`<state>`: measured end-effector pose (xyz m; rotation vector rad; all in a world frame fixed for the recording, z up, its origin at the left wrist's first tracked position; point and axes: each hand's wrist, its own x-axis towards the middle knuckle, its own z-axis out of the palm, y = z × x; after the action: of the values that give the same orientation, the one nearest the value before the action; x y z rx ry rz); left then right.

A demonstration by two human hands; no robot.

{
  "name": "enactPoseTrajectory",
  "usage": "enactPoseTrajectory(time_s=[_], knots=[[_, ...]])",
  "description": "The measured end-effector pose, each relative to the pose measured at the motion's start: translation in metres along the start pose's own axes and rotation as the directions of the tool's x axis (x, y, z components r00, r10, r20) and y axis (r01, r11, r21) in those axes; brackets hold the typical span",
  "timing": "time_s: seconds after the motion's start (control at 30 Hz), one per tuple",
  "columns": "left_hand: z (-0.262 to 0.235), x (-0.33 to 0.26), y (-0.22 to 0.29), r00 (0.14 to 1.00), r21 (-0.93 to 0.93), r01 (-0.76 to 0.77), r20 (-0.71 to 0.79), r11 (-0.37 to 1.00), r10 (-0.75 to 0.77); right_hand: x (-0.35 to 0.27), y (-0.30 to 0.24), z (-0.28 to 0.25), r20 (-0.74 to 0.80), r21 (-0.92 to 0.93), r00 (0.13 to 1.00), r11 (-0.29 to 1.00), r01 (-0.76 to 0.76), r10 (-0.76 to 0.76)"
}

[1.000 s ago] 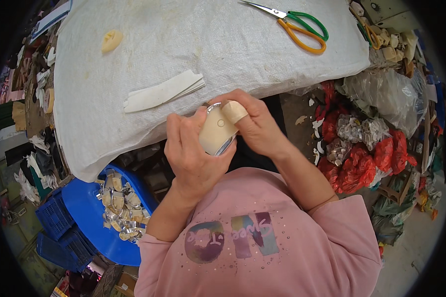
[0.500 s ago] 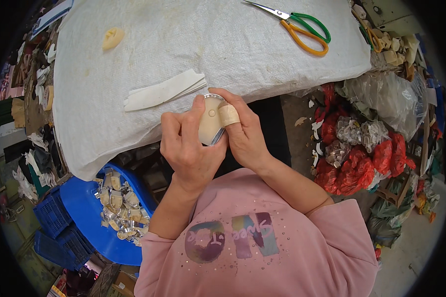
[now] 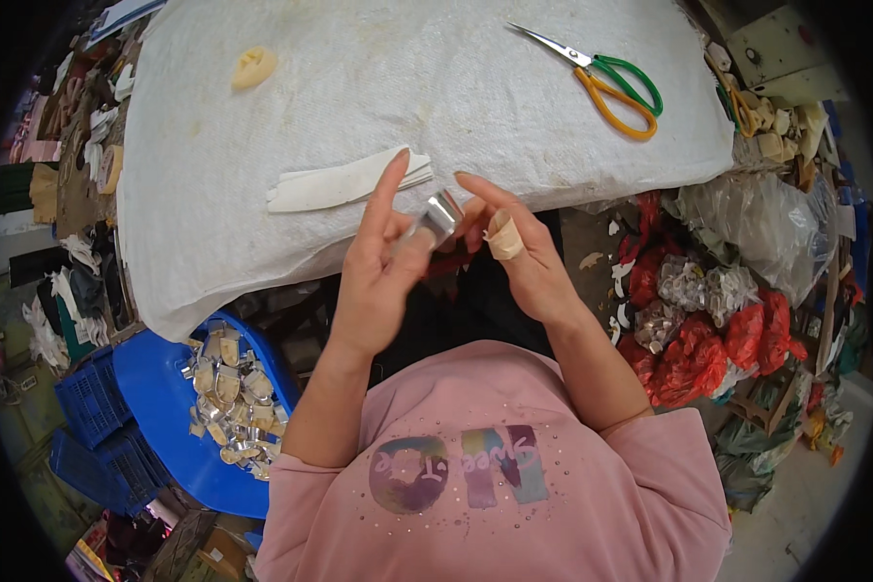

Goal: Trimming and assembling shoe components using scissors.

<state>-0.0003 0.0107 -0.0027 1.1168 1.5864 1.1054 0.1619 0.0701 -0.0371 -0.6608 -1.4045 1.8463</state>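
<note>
My left hand (image 3: 376, 281) pinches a small curved piece with a shiny silver metal band (image 3: 443, 211), tilted and blurred at its lower end. My left index finger points up, over the stack of white strips (image 3: 335, 184) lying at the table's near edge. Close to the band's right side is my right hand (image 3: 536, 276), its index finger stretched out and its other fingers partly curled; nothing shows in its grasp. Beige tape (image 3: 502, 236) wraps its thumb. A blue tub (image 3: 160, 407) at lower left holds many similar silver-and-beige pieces (image 3: 231, 393).
White woven sheeting (image 3: 407, 87) covers the table. Scissors (image 3: 606, 82) with green and orange handles lie at its far right, and a cream-coloured curl (image 3: 254, 69) at far left. Red plastic bags (image 3: 694, 354) and clear bags (image 3: 761, 213) lie on the right; blue crates (image 3: 102, 417) stand at left.
Both hands held the piece, its beige face showing. Now it is turned so the silver band shows, and my right hand has drawn away to the right with its fingers spread.
</note>
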Motion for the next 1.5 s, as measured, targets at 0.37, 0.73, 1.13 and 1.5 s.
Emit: enactPoseTrajectory(time_s=[0.37,0.73,1.13,1.5], knots=[[-0.001,-0.002,-0.012,0.975,-0.965,0.180,0.201,0.192,0.095,-0.003,-0.003,0.002,-0.060,-0.263,0.990,0.959,0.109,-0.129],[0.004,0.008,0.000,0.991,-0.824,-0.003,0.072,0.567,0.110,0.038,-0.055,-0.110,-0.189,-0.935,0.792,0.353,0.035,-0.580],[0.036,0.053,0.019,0.866,0.476,-0.496,0.203,0.726,0.458,0.062,-0.065,-0.166,-0.014,-0.992,0.928,-0.108,-0.059,-0.372],[0.038,0.070,0.011,0.879,0.646,-0.463,0.248,0.607,0.407,-0.064,-0.047,-0.106,-0.175,-0.582,0.977,0.787,-0.202,0.121]])
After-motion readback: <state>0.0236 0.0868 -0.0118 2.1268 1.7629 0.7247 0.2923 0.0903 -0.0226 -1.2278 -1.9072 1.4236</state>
